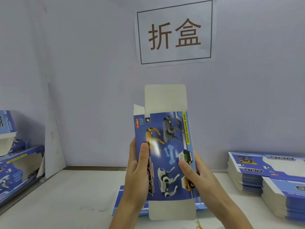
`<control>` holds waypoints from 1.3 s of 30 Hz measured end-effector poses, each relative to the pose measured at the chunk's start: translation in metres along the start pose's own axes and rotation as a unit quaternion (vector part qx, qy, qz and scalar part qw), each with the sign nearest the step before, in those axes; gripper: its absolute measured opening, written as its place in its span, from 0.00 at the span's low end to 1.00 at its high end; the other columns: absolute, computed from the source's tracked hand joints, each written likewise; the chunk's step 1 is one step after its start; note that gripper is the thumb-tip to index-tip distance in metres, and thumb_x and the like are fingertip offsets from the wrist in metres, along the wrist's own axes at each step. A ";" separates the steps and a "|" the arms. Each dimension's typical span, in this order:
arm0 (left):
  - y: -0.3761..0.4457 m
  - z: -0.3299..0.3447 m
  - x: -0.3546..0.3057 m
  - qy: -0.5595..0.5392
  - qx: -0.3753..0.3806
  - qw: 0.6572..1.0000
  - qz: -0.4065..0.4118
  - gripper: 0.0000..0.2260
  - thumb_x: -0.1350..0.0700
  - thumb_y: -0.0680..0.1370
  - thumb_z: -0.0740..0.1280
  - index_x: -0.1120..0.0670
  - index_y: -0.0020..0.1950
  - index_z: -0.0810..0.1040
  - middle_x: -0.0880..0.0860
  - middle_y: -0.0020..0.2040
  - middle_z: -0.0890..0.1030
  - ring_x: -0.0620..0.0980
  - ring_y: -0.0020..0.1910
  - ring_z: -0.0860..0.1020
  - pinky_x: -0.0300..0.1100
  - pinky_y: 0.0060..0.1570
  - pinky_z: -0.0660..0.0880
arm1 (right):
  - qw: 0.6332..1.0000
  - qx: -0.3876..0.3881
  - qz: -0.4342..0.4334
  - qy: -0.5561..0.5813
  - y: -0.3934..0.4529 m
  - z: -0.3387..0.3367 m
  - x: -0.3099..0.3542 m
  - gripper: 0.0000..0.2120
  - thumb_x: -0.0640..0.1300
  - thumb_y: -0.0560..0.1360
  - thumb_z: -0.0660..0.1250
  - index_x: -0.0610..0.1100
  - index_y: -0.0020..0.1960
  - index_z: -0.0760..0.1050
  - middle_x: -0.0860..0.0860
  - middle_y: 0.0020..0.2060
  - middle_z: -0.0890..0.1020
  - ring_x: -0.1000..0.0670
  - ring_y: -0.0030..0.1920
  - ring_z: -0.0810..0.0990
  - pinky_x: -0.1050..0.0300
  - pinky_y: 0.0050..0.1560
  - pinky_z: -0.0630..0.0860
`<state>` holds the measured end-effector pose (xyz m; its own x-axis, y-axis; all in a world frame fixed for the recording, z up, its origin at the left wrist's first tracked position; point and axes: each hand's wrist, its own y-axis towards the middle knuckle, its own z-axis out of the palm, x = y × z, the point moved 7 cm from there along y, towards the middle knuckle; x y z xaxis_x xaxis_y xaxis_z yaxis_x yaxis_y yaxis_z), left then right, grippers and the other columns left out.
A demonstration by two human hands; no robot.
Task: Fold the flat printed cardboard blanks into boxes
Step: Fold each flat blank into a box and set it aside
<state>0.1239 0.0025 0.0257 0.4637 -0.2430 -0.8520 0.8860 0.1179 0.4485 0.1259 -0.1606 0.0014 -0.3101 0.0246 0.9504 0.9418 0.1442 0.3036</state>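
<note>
Above the white table (pixel 69 204), in front of the wall bearing a paper sign (pixel 174 31), a flat printed blank (pixel 166 154) is held upright, its long axis running nearly vertical and its printed face turned toward the camera. It is gripped along both long edges: the left hand (pixel 137 172) is wrapped round the left edge with the thumb laid on the print, and the right hand (pixel 194 171) is curled round the right edge lower down, thumb pressed near the middle. Plain white flaps are seen projecting above and below the printed panel. Both hands sit at the lower half, so the upper end is left free. The blank appears not yet opened into a tube; squeezing the two edges toward each other is judged to be the coming move. More blanks are stacked at right (pixel 264 172), another lies beneath the hands (pixel 118 202), and folded boxes (pixel 18 169) are piled at left.
</note>
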 end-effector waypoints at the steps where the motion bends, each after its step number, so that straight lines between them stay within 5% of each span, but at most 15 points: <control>1: 0.000 -0.001 0.001 0.001 -0.002 1.000 0.001 0.21 0.39 0.71 0.60 0.39 0.64 0.71 0.41 0.48 0.85 0.43 0.48 0.85 0.35 0.34 0.80 | 1.000 -0.003 0.003 -0.001 0.003 0.002 -0.001 0.35 0.68 0.65 0.66 0.55 0.68 0.68 0.55 0.55 0.83 0.53 0.52 0.84 0.55 0.44 0.84; 4: 0.001 0.000 0.003 0.003 -0.004 1.000 0.005 0.21 0.40 0.72 0.60 0.40 0.65 0.71 0.38 0.48 0.85 0.39 0.48 0.84 0.32 0.35 0.79 | 1.000 -0.016 0.009 -0.003 0.006 0.000 -0.001 0.32 0.62 0.65 0.65 0.54 0.67 0.68 0.53 0.55 0.82 0.52 0.52 0.85 0.59 0.39 0.82; 8: 0.000 0.007 0.003 0.021 0.007 0.999 0.027 0.19 0.43 0.75 0.58 0.41 0.65 0.69 0.29 0.46 0.82 0.27 0.46 0.80 0.24 0.34 0.74 | 1.000 -0.028 0.006 0.002 0.004 -0.003 -0.003 0.34 0.62 0.66 0.64 0.51 0.69 0.68 0.51 0.57 0.82 0.49 0.56 0.83 0.55 0.46 0.84; 15: 0.001 0.006 0.010 0.008 -0.009 1.000 0.003 0.26 0.39 0.71 0.61 0.43 0.68 0.71 0.47 0.55 0.84 0.47 0.53 0.84 0.37 0.37 0.81 | 0.999 -0.025 0.011 0.025 0.004 -0.004 -0.006 0.31 0.59 0.68 0.65 0.48 0.69 0.69 0.48 0.57 0.83 0.47 0.55 0.84 0.56 0.44 0.83; 22: -0.001 0.012 0.006 0.015 -0.006 1.000 0.024 0.19 0.42 0.74 0.60 0.40 0.65 0.70 0.36 0.51 0.83 0.37 0.51 0.83 0.30 0.36 0.78 | 0.997 -0.009 0.031 0.074 0.003 -0.006 -0.007 0.28 0.57 0.70 0.71 0.48 0.66 0.72 0.46 0.55 0.84 0.43 0.55 0.84 0.41 0.56 0.81; 25: -0.002 0.012 0.007 -0.002 -0.010 1.000 0.024 0.21 0.40 0.72 0.62 0.41 0.65 0.70 0.42 0.52 0.84 0.45 0.51 0.84 0.36 0.36 0.80 | 0.997 -0.015 0.018 0.072 0.003 -0.008 -0.003 0.28 0.61 0.70 0.71 0.49 0.64 0.73 0.47 0.56 0.84 0.43 0.57 0.83 0.36 0.61 0.77; 31: -0.006 0.023 0.010 0.011 0.016 1.000 0.012 0.23 0.39 0.71 0.63 0.39 0.66 0.70 0.44 0.53 0.83 0.49 0.54 0.84 0.41 0.34 0.82 | 0.996 -0.061 -0.046 0.040 0.004 -0.018 0.011 0.40 0.65 0.66 0.63 0.59 0.76 0.60 0.57 0.63 0.77 0.60 0.58 0.80 0.59 0.55 0.79; 34: -0.009 0.028 0.013 0.011 0.036 0.999 -0.007 0.19 0.41 0.72 0.62 0.36 0.63 0.71 0.40 0.52 0.83 0.44 0.55 0.83 0.39 0.36 0.81 | 0.992 -0.089 -0.082 0.045 0.003 -0.020 0.018 0.36 0.60 0.68 0.63 0.63 0.75 0.58 0.63 0.58 0.74 0.75 0.47 0.77 0.75 0.39 0.76; 39: -0.011 0.028 0.014 0.006 0.076 0.995 -0.067 0.13 0.41 0.70 0.64 0.30 0.54 0.76 0.47 0.49 0.85 0.48 0.51 0.85 0.41 0.35 0.81 | 0.977 -0.169 -0.126 0.034 -0.003 -0.037 0.025 0.34 0.60 0.67 0.66 0.68 0.71 0.60 0.61 0.57 0.74 0.65 0.46 0.82 0.69 0.33 0.78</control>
<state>0.1202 -0.0289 0.0159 0.3420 -0.2359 -0.9096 0.9288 -0.0621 0.3653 0.1197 -0.1968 0.0268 -0.5388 -0.0366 0.8417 0.8293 -0.1987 0.5222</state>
